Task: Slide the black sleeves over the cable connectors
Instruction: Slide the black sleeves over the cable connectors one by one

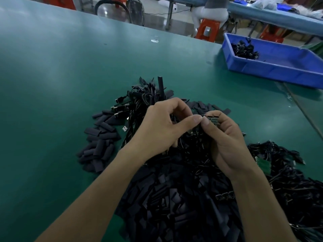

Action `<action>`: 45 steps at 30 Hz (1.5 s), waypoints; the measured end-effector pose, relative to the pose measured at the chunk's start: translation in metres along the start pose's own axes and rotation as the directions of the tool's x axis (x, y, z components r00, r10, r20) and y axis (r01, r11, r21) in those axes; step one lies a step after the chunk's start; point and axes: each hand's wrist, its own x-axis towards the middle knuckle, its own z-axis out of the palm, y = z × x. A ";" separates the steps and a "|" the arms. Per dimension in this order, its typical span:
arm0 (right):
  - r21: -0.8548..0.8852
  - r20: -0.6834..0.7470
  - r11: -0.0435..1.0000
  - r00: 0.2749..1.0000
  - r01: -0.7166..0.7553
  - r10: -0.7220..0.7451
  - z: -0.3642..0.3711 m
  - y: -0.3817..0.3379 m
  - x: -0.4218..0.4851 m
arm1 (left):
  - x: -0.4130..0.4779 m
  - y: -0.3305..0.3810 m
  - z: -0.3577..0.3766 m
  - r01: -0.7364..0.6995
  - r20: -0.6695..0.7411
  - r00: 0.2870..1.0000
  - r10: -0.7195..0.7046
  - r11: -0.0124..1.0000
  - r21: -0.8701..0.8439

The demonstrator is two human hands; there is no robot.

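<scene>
Black flattened tubing sleeves [174, 203] lie in a broad heap on the green table [52, 84], and everything I need sits at or around that heap.

Over the heap's far edge, my right hand [227, 140] curls round a small green connector board [210, 118], with the thumb on its near face and the fingers behind. My left hand [162, 126] is curled too. Its thumb and forefinger pinch at the board's left end, and its thumb tip touches my right thumb. I cannot tell whether a sleeve sits between those fingers, because they hide it.

To do this step well, I think the right hand should hold the board steady and leave its left end bare. The left hand should squeeze a flat sleeve by its edges so the mouth opens. Then I line it up square with the board and push straight. A tilted start would likely catch on the row of parts along the board's top edge. The cable should trail loose and not drag the tangle along.

Black cables with silver USB plugs [118, 109] lie at the heap's far left. A second knot of black cables [288, 172] lies on its right. A blue plastic bin [271, 70] stands well beyond the heap on the right and holds a few black cables, probably finished ones.
</scene>
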 end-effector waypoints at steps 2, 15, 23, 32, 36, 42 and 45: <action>0.005 -0.005 1.000 1.000 -0.007 0.007 0.000 0.000 0.001 | 0.003 0.000 0.002 0.007 0.051 0.999 -0.003 0.997 -0.082; 0.082 0.029 0.993 0.996 -0.089 0.087 -0.001 0.003 -0.003 | 0.003 -0.003 0.011 0.200 0.211 0.970 -0.119 0.883 -0.424; 0.085 -0.321 0.995 0.944 -0.058 0.083 -0.012 -0.004 0.008 | 0.004 0.006 0.006 -0.023 -0.003 1.000 0.025 0.883 -0.469; -0.804 -0.524 0.452 0.819 -0.386 -0.233 -0.046 -0.001 0.002 | 0.011 0.020 -0.036 -0.053 -0.115 0.993 -0.006 0.861 -0.505; -0.931 -0.339 -0.049 0.905 -0.363 -0.258 -0.028 -0.001 -0.003 | 0.012 0.013 -0.047 0.092 -0.068 0.991 -0.112 0.965 -0.245; -0.986 0.144 0.067 0.986 0.150 -0.089 0.013 -0.012 0.002 | 0.011 0.002 -0.049 0.214 0.133 0.966 -0.220 0.975 0.058; -0.961 0.271 -0.037 0.961 0.273 0.046 0.029 -0.001 0.001 | 0.012 -0.005 -0.050 0.250 0.159 0.952 -0.261 0.964 0.088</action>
